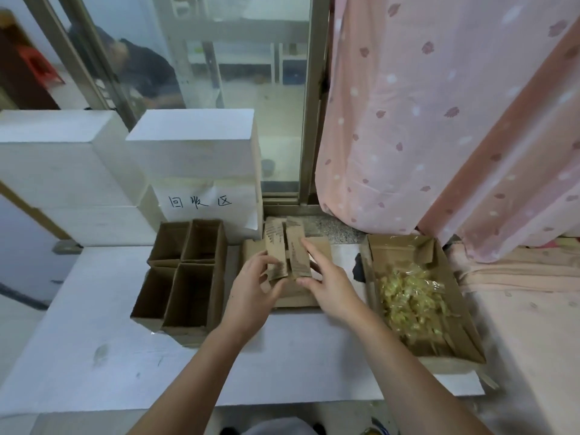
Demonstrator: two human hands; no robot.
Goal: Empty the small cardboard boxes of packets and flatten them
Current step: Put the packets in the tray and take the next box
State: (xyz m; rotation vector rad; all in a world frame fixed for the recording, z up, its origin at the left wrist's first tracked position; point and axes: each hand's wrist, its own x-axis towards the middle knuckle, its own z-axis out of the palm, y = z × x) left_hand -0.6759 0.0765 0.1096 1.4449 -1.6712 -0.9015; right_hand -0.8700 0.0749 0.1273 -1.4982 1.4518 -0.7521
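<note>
The right hand [326, 277] hides part of the flattened cardboard [295, 293] (lower pieces).

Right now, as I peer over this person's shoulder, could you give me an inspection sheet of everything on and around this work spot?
Surface: white foam board, lightly marked.
Job's things: four open brown cardboard boxes clustered at left, insides dark, contents not discernible; partly flattened brown cardboard box held over flat cardboard pieces; shallow cardboard tray at right holding clear yellowish packets.
Clutter: white foam blocks behind, one bearing a handwritten paper sign.
Hands: left hand and right hand both grip the flattened box.
Cables: nothing seen.
Surroundings: pink patterned curtain, glass door, another person beyond it.
</note>
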